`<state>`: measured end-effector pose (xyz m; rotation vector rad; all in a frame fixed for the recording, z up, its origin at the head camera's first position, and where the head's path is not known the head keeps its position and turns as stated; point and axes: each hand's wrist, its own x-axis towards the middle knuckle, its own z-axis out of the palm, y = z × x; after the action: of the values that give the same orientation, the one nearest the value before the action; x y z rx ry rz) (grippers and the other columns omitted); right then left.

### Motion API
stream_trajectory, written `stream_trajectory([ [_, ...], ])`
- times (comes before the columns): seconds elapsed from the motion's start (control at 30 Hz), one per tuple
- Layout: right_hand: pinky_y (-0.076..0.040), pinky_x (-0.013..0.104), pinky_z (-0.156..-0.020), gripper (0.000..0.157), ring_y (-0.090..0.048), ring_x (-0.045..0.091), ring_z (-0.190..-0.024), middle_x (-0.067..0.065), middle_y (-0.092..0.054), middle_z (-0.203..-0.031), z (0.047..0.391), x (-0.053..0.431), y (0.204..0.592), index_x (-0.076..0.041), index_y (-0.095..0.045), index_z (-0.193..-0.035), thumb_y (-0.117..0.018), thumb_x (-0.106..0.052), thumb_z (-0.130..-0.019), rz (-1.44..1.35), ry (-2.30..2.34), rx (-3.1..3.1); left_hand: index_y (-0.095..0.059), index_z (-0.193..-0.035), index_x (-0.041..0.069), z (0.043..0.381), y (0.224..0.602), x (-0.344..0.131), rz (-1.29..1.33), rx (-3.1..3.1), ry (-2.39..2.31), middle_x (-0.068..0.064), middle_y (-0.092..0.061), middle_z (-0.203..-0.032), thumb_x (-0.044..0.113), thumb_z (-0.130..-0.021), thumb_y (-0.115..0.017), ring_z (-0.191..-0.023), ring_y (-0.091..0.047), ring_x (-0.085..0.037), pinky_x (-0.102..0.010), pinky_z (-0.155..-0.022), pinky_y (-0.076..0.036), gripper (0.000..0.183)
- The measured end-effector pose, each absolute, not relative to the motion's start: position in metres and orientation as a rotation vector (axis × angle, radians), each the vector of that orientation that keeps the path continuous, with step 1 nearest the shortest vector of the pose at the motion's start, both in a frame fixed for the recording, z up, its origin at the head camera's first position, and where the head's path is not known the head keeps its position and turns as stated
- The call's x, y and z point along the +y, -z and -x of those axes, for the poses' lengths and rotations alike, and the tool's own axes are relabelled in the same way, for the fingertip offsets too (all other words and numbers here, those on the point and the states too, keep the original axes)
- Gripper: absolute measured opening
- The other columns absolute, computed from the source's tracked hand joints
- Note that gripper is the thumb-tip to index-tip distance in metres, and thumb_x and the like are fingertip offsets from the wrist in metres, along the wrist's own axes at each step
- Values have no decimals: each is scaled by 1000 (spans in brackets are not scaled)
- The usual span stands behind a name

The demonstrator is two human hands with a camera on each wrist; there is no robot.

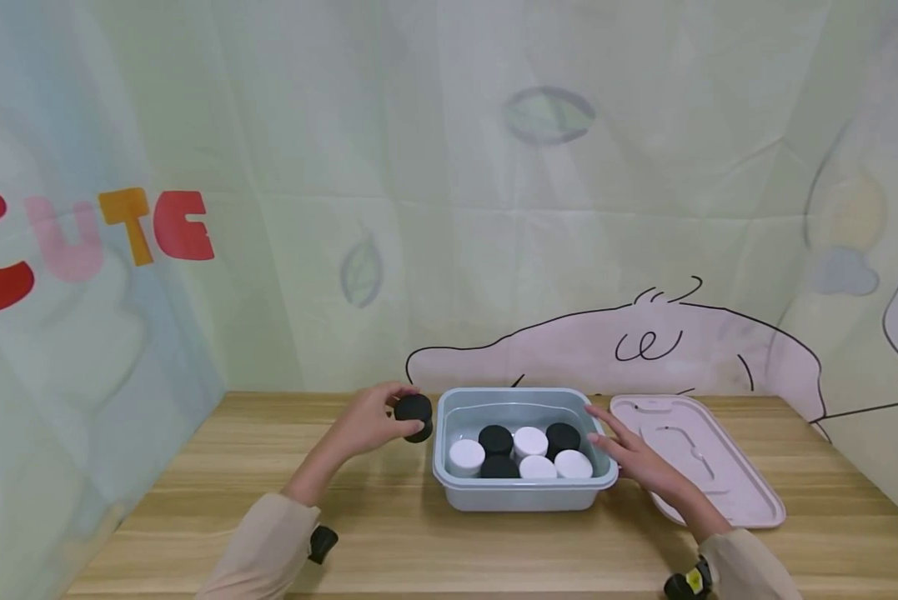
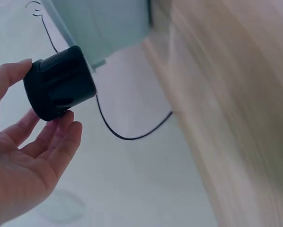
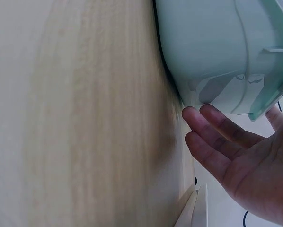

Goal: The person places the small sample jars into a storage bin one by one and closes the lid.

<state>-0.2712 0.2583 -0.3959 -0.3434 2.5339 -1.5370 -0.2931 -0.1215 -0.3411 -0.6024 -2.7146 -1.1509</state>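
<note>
My left hand (image 1: 362,425) pinches a small black round jar (image 1: 413,408) between thumb and fingers, just left of a light blue plastic tub (image 1: 524,498). In the left wrist view, the jar (image 2: 61,82) is tipped on its side in the air, its wider cap toward the palm. Inside the tub sit several white jars (image 1: 467,457) and 3 black jars (image 1: 496,439). My right hand (image 1: 639,458) is at the tub's right side, thumb at the rim. Its fingers (image 3: 205,153) are loosely extended along the tub's outer wall in the right wrist view.
A pale pink lid (image 1: 734,475) lies on the wooden table (image 1: 373,533) to the right of the tub, partly behind my right hand. Behind the table hangs a printed cloth (image 1: 449,208) with cartoon drawings and coloured letters. Each wrist carries a dark strapped device (image 1: 323,543).
</note>
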Motion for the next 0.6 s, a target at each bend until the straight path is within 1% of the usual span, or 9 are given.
stream_trajectory([
  [0.2,-48,46,-81,58,-44,37,-115,31,-23,-141,270,257,396,-15,-17,-145,-43,-31,-96,341,1536,2535,-61,-113,4,293,331,-107,597,-2695,1142,-10,-63,-102,19,-74,-74,-90,-56,-24,-30,-67,-47,44],
  [0.37,-49,44,-80,58,-48,33,-109,32,-27,-137,270,258,396,-14,-17,-145,-44,-30,-96,349,1536,2537,-61,-112,3,295,324,-95,629,-2657,1139,-8,-63,-100,19,-73,-74,-89,-55,-22,-31,-70,-47,43],
  [0.53,-49,43,-79,58,-47,34,-110,33,-26,-137,272,258,397,-13,-17,-145,-44,-28,-96,371,1565,2521,-62,-111,4,300,323,-83,647,-2647,1148,-7,-63,-102,19,-73,-75,-90,-55,-22,-32,-73,-47,43],
  [0.6,-49,44,-79,57,-45,36,-114,33,-24,-139,272,259,397,-12,-17,-145,-43,-27,-96,382,1577,2509,-62,-111,5,302,325,-79,637,-2652,1158,-6,-63,-104,18,-73,-75,-92,-56,-22,-33,-75,-48,42],
])
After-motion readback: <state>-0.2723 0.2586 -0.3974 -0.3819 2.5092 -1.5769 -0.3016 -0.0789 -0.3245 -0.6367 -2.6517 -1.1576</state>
